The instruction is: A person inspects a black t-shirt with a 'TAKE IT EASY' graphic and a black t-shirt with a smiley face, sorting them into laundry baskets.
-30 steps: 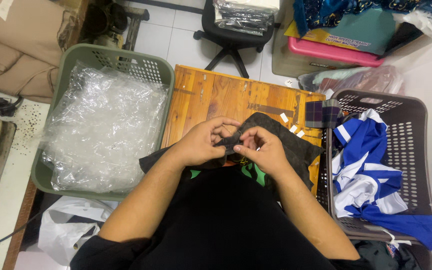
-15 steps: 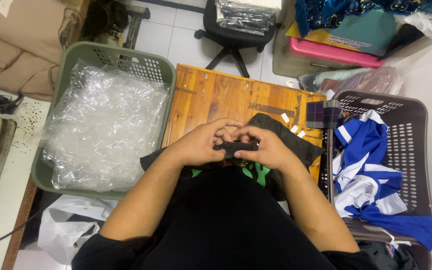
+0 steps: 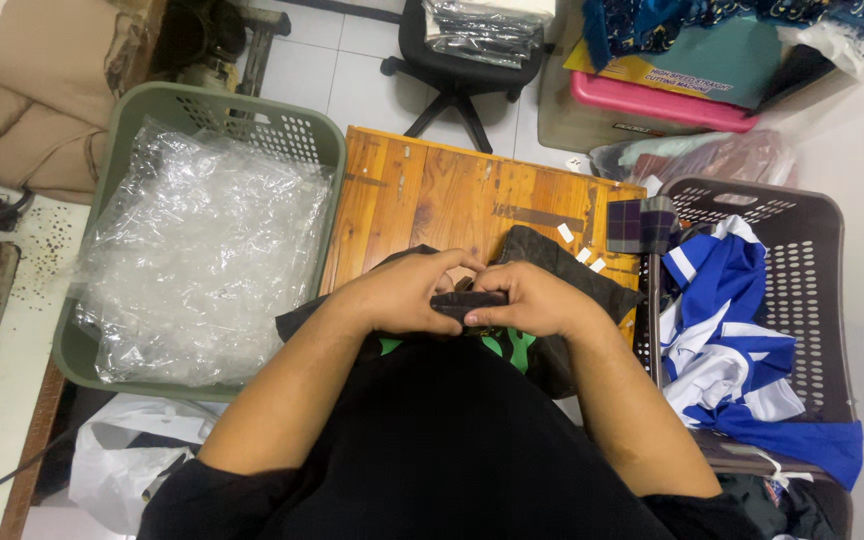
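We list: left hand [image 3: 402, 295] and right hand [image 3: 532, 298], both closed on a dark rolled cloth [image 3: 469, 300] at the near edge of the wooden table [image 3: 432, 195]; green basket [image 3: 212, 115] left of table, dark basket [image 3: 812, 260] right.
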